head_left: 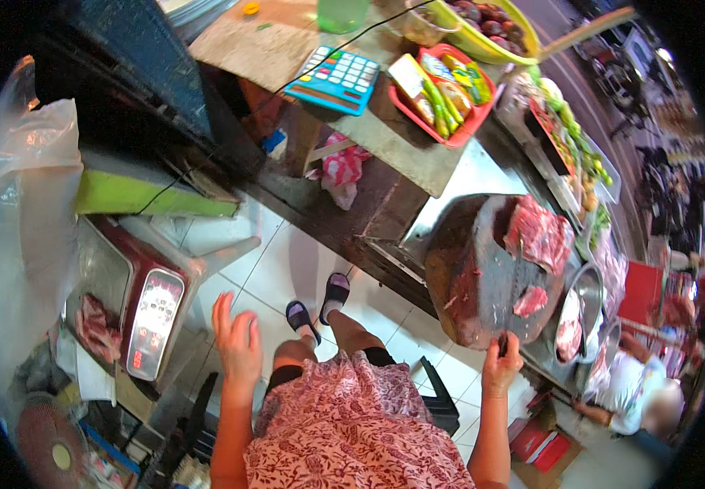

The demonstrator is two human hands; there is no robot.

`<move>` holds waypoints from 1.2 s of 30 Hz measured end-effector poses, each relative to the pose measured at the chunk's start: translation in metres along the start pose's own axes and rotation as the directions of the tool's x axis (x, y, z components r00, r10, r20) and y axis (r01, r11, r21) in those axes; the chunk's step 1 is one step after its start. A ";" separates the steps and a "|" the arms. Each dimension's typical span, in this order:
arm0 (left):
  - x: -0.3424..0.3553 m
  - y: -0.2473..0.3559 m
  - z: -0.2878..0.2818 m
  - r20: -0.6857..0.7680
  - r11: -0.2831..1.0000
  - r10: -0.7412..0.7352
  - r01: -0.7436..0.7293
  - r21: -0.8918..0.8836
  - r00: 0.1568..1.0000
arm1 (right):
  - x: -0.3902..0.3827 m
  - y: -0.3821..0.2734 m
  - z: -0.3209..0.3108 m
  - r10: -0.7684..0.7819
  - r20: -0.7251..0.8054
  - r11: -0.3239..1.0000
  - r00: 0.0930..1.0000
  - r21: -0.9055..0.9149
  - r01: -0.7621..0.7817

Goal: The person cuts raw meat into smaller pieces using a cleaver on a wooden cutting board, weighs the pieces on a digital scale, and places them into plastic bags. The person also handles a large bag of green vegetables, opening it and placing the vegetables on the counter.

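Grips a dark handle [502,345], probably a knife's, with the right hand [502,365], fingers curled tightly around it at the near edge of the chopping block [483,297]; presumably held there to put the meat within a blade's reach, though hard to make out any blade. Holds the left hand [240,338] raised near the scale [155,322], fingers half curled and apart, with nothing visible in them, perhaps for safety. Has a large slab of meat [538,234] and a smaller piece [530,301] on the block, likely for its sturdy surface.
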State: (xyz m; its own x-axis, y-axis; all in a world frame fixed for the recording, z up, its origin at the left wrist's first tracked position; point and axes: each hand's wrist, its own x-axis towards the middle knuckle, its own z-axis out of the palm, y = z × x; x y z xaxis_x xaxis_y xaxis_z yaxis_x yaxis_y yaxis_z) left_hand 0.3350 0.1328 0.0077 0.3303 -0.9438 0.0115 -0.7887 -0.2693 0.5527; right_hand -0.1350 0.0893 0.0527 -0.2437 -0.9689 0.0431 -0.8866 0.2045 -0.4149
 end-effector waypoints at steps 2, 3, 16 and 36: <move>0.023 0.010 0.019 0.040 0.998 0.033 -0.031 -0.055 0.999 | 0.014 0.031 0.006 -0.039 0.019 0.992 0.999 -0.119 0.041; 0.034 0.011 0.028 0.083 0.995 0.043 -0.036 -0.088 0.996 | 0.018 0.045 0.012 -0.088 0.021 0.980 0.996 -0.176 0.090; 0.074 -0.098 0.105 0.718 0.999 -0.026 -0.008 0.044 0.695 | 0.030 -0.047 0.084 -0.437 -0.069 0.868 0.897 -0.294 0.400; 0.060 -0.338 0.387 0.701 0.994 -0.100 0.109 0.032 0.706 | 0.213 -0.098 0.833 -0.206 0.905 0.488 0.372 -0.235 0.841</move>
State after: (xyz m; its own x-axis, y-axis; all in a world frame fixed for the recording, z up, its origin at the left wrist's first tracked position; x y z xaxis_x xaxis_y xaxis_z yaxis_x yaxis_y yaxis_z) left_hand 0.4206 0.0930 -0.5013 -0.0511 -0.7739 -0.6313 -0.7644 -0.3764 0.5234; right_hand 0.2278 -0.2533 -0.6541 0.4475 -0.5287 -0.7212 -0.7298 -0.6821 0.0472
